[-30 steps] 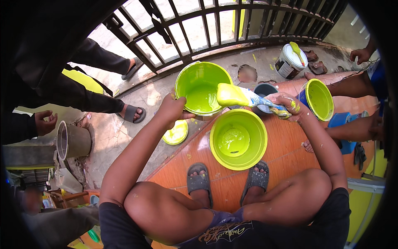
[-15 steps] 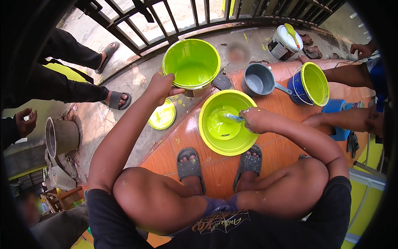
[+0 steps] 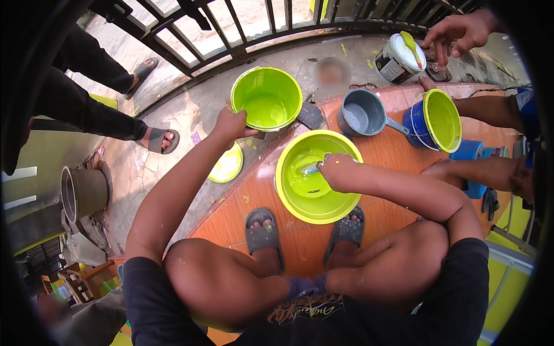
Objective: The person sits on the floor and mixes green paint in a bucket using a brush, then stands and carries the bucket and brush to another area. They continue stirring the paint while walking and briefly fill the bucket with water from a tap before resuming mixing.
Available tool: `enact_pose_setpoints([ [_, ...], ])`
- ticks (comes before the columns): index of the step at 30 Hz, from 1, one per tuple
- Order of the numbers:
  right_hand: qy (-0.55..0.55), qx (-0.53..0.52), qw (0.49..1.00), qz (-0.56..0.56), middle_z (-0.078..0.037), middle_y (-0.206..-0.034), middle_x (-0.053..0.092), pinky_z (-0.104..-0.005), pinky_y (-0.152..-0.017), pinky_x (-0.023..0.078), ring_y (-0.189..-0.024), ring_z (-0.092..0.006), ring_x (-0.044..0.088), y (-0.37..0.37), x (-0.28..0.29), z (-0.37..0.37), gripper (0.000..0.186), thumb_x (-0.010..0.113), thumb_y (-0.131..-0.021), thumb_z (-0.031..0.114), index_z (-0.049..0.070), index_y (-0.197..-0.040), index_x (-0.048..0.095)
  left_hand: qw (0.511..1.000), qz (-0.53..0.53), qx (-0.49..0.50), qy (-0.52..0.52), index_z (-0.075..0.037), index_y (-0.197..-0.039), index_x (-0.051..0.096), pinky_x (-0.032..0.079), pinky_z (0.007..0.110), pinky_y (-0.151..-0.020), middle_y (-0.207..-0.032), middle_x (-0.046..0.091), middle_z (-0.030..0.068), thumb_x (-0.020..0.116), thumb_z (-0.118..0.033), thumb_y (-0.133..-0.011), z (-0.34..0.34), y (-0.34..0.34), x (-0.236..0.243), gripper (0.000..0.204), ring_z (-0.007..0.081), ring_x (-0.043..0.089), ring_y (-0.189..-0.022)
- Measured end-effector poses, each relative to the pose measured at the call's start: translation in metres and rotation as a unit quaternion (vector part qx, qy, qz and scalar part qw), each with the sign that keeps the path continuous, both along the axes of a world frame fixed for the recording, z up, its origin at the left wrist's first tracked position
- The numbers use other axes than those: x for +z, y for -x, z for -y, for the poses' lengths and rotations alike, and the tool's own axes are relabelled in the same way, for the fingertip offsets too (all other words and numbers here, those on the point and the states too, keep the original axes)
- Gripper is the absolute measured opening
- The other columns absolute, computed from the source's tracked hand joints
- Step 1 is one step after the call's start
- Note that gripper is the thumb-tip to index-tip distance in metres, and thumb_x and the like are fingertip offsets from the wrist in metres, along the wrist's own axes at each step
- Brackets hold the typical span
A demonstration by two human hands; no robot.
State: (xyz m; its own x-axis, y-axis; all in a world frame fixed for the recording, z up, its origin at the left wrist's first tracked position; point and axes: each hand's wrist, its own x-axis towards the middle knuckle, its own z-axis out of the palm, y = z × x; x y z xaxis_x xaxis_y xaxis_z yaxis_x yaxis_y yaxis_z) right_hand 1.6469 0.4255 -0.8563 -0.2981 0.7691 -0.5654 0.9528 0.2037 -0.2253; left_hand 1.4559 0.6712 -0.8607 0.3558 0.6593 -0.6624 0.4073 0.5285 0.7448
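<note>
My left hand grips the rim of a paint bucket coated inside with lime-green paint, its thumb inside the wall. Just in front of my feet stands a wide yellow-green basin with wet lime paint in it. Closed over the basin, my right hand holds a blue-and-white stick whose lower end is down in the paint. The kind of tool it is cannot be made out. A paint-smeared round lid lies on the concrete below the bucket.
A grey dipper and a tilted blue paint bucket stand right of the basin. Behind them, a yellow-green brush lies on a lidded white pail. Another person's hand hangs near it. A black gate closes the far side.
The bucket in my left hand has come slightly lower in view. My right hand has shifted left over the basin. At the upper right, another person's hand has reached in near the white pail.
</note>
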Motion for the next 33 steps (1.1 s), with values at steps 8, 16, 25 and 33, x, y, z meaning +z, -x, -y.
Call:
enact_pose_setpoints([
  [8, 0.038, -0.01, 0.999, 0.006, -0.026, -0.103, 0.066, -0.046, -0.071, 0.058, -0.087, -0.0376, 0.071, -0.001, -0.015, 0.009, 0.026, 0.058, -0.086, 0.005, -0.002, -0.109, 0.067, 0.998, 0.041, -0.005, 0.036, -0.007, -0.154, 0.019, 0.067, 0.036, -0.068, -0.129, 0.056, 0.0234, 0.043, 0.0, -0.096, -0.015, -0.013, -0.054, 0.063, 0.0341, 0.073, -0.09],
  [16, 0.002, -0.036, 0.999, 0.015, -0.024, -0.101, 0.068, -0.0421, -0.068, 0.059, -0.087, -0.0337, 0.072, 0.002, -0.012, 0.016, 0.022, 0.065, -0.083, 0.007, -0.002, -0.102, 0.072, 0.996, 0.069, -0.028, 0.044, -0.016, -0.157, 0.011, 0.067, 0.041, -0.077, -0.135, 0.053, 0.0213, 0.044, -0.004, -0.1, -0.025, -0.015, -0.08, 0.067, 0.0327, 0.07, -0.101],
  [25, 0.02, 0.009, 1.0, 0.019, -0.024, -0.099, 0.068, -0.0415, -0.064, 0.058, -0.085, -0.0326, 0.073, 0.001, -0.024, 0.017, 0.023, 0.067, -0.079, 0.005, -0.002, -0.1, 0.072, 0.996, 0.042, 0.007, 0.074, -0.009, -0.16, -0.002, 0.062, 0.041, -0.089, -0.145, 0.044, 0.0265, 0.053, -0.025, -0.105, -0.027, 0.003, -0.051, 0.079, 0.0391, 0.066, -0.11],
  [33, -0.026, -0.067, 0.997, 0.004, -0.027, -0.111, 0.066, -0.0461, -0.075, 0.059, -0.093, -0.0379, 0.071, -0.004, -0.002, 0.017, 0.027, 0.06, -0.086, 0.005, -0.005, -0.11, 0.068, 0.968, -0.244, -0.059, -0.003, 0.007, -0.124, 0.053, 0.062, 0.039, -0.078, -0.118, 0.064, 0.0223, 0.055, -0.021, -0.102, -0.036, 0.156, -0.099, 0.036, 0.0316, 0.071, -0.098],
])
